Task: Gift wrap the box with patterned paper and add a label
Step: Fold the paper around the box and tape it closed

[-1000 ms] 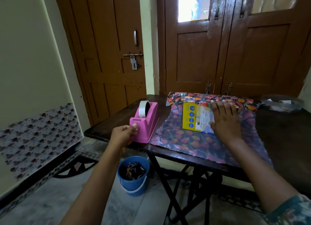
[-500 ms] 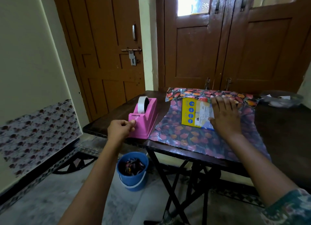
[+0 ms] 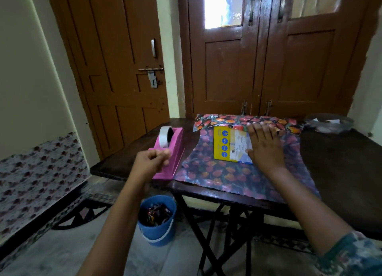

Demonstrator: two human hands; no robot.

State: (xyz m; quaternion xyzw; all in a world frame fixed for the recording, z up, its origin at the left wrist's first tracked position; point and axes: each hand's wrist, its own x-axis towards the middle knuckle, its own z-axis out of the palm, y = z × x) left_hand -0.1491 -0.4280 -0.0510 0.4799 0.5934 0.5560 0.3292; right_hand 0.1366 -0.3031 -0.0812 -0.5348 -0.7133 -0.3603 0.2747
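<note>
Dark table (image 3: 341, 156): left hand (image 3: 152, 161) pinched at tape dispenser (image 3: 172, 151), right hand (image 3: 265, 146) flat, open on box (image 3: 229, 145)

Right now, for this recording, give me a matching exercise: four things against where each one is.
Things:
1. tape dispenser
2. box
3. bucket
4. right hand

Places:
A. on the floor beside the table legs
B. flat on the box
C. on the wrapping paper
D. at the table's left edge, left hand at its front

Pairs: 1-D, 2-C, 3-A, 4-B
</note>
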